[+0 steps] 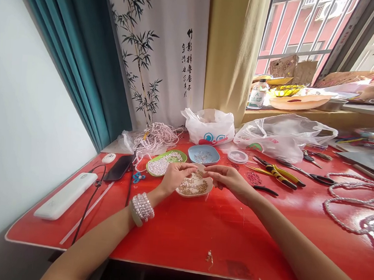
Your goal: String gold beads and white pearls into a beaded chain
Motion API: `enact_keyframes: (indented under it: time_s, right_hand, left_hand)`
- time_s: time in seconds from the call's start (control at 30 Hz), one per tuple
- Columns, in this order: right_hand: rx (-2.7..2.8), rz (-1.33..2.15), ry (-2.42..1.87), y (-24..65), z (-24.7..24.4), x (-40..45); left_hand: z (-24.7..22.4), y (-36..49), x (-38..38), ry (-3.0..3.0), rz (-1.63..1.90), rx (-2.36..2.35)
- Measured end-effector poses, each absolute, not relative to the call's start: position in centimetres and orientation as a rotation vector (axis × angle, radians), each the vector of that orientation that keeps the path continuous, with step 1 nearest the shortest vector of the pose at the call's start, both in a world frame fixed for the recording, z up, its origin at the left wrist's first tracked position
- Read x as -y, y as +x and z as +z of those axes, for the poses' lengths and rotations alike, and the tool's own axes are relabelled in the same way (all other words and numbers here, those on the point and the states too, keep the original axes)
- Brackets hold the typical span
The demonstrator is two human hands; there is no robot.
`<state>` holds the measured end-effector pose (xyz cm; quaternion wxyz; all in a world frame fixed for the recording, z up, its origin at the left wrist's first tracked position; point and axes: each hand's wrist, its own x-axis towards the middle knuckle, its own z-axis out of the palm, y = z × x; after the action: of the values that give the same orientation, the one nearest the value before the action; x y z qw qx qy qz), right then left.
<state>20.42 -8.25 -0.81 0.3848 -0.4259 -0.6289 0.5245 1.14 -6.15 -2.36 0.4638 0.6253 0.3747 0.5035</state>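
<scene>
My left hand (176, 176) and my right hand (224, 176) face each other over a cream dish (194, 195) of small gold and pale beads (193, 186). Thumb and forefinger are pinched on each hand, and whatever sits between the tips is too small to make out. Several strands of pearly beads (143, 206) and a pale bangle (135, 215) circle my left wrist. Just beyond the left hand lies a green dish (182, 153) with white pearl beads (158, 165). A blue dish (205, 148) holding small metal bits is behind the cream one.
Yellow-black pliers (283, 177), scissors (316, 177) and red beads (254, 177) lie to the right, near long bead strands (347, 204). White plastic bags (209, 126) stand behind. On the left are a power bank (66, 195) and phone (119, 168). A small gold piece (209, 257) lies near the front edge.
</scene>
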Motion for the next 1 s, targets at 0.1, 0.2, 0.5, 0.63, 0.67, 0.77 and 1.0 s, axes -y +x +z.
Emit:
enact_keyframes:
  time_s: [0.1, 0.2, 0.5, 0.63, 0.67, 0.77, 1.0]
  right_hand:
    - [1.606, 1.395, -1.058, 19.6, -0.7, 8.8]
    - [1.605, 1.431, -1.040, 19.3, -0.8, 9.1]
    - [1.666, 1.494, -1.030, 20.6, -0.1, 9.2]
    - [1.673, 1.510, -1.015, 21.2, 0.5, 9.3]
    - [1.668, 1.504, -1.016, 21.3, 0.6, 9.3]
    - [1.640, 1.466, -1.027, 21.1, 0.4, 9.1]
    - [1.593, 1.387, -1.046, 20.6, 0.1, 9.0]
  left_hand:
    - [-2.3, 1.3, 6.5, 1.599, 1.213, -0.913]
    - [-2.3, 1.3, 6.8, 1.654, 1.192, -0.899]
    - [-2.0, 0.8, 6.0, 1.764, 1.114, -0.994]
    - [-1.8, -0.6, 4.7, 1.885, 0.970, -1.058]
    - [-1.9, -0.9, 4.5, 1.929, 0.919, -1.073]
    - [-2.2, -1.2, 4.4, 2.060, 0.808, -1.121]
    - [-3.1, 0.4, 5.8, 2.295, 0.699, -1.230]
